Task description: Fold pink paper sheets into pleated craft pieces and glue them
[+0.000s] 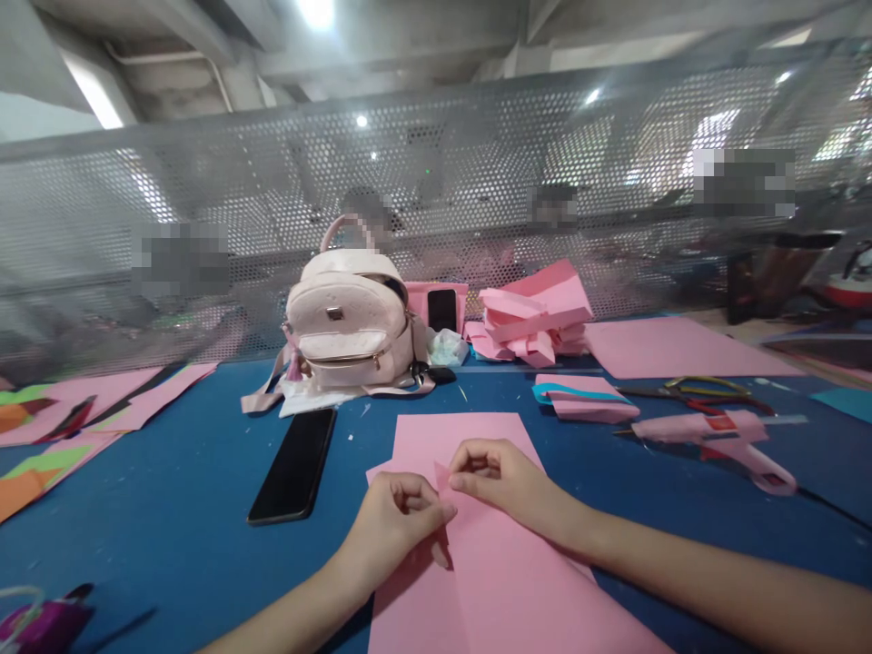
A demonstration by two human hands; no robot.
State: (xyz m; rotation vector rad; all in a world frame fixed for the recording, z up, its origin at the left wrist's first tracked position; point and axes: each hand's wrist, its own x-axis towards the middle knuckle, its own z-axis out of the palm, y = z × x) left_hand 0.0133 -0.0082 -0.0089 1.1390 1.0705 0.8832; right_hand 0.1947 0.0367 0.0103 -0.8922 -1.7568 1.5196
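1. The left hand [399,513] and right hand [500,477] met over the pink sheet [490,563], fingers of both pinched together on a small raised fold of it [441,480] near the sheet's middle.
2. The pink sheet lay flat on the blue table [170,490], straight in front of the person.
3. Just left of the sheet lay a black phone [294,465], face up; beyond the phone stood a pale backpack [347,331].
4. Right of the sheet, well apart, rested a pink glue gun [722,440], with scissors [688,392] behind it and a heap of folded pink paper [538,322] farther back.
5. Risk, as a judgement: the pinch was small, so uneven pull between the two hands could skew the crease or tear the thin paper; the loose sheet could also slide on the table.
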